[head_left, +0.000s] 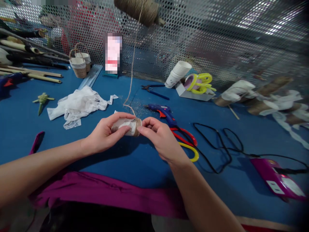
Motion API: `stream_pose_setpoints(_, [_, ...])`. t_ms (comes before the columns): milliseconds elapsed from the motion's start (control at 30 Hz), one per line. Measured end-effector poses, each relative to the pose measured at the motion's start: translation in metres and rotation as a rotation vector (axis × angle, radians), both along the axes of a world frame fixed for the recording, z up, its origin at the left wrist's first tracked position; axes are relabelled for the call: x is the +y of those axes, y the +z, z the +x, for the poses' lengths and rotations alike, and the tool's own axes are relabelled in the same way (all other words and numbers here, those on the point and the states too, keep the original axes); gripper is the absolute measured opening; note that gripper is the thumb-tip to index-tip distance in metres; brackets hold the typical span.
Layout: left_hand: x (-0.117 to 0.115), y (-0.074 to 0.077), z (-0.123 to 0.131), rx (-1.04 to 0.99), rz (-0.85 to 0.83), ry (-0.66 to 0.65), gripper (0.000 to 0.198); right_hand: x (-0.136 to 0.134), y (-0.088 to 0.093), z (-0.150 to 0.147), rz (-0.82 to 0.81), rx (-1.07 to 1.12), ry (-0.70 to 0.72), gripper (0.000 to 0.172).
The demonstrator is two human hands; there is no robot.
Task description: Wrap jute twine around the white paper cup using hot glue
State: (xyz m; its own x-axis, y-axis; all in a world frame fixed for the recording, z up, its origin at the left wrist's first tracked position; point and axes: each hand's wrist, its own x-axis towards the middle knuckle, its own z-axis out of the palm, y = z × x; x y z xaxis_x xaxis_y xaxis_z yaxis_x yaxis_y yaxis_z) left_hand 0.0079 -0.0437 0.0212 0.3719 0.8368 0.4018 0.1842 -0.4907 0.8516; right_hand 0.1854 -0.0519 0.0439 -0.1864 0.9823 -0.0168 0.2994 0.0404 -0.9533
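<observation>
Magenta cloth (96, 190): lies along the near edge of the blue table (21, 129), closest to the viewer, under the person's bare forearms.
Left hand (103, 137): curled closed around the left end of a small white paper cup (124, 126), thumb on top and fingers underneath.
Right hand (160, 138): thumb and forefinger are pinched shut on the right end of the paper cup, pressing on a band of brown twine (132, 64); the other fingers are loosely folded.
Cup position: on its side between the two hands, held just above the middle of the table, its right end wrapped in the twine.
Twine path: rises from the cup in one thin line to a spool (142, 11) at the top, in front of a perforated metal screen (229, 35).
Glue gun (164, 112): blue with an orange trigger, lying just behind the right hand.
Scissors (187, 141): red and yellow handles, partly hidden by the right hand.
Black cable (217, 145): loops to the right, towards a magenta box (277, 180).
White lace (77, 104): a crumpled heap behind the left hand.
Far edge: a tipped stack of cups (177, 74), blue-handled pliers (154, 90) and two small baskets (79, 64).
</observation>
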Motion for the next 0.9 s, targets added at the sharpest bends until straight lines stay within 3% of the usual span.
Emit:
stream_pose_setpoints(233, [-0.0008, 0.0001, -0.0007, 0.094, 0.084, -0.01, 0.027, 0.0007, -0.0032, 0.0007, -0.017, -0.024, -0.022, 0.017])
stream_pose_setpoints(600, [0.002, -0.001, -0.001, 0.185, 0.069, -0.009, 0.036, -0.0003, -0.0009, -0.0009, 0.013, -0.069, -0.011, 0.018])
stream_pose_setpoints(767, [0.0007, -0.0013, -0.0014, 0.216, 0.143, -0.03, 0.041, 0.0014, -0.0027, 0.0015, 0.167, -0.081, -0.173, 0.016])
stream_pose_setpoints(900, [0.0008, -0.0016, -0.0024, 0.239, 0.174, -0.111, 0.046, 0.0013, -0.0018, 0.002, 0.261, -0.07, -0.065, 0.018])
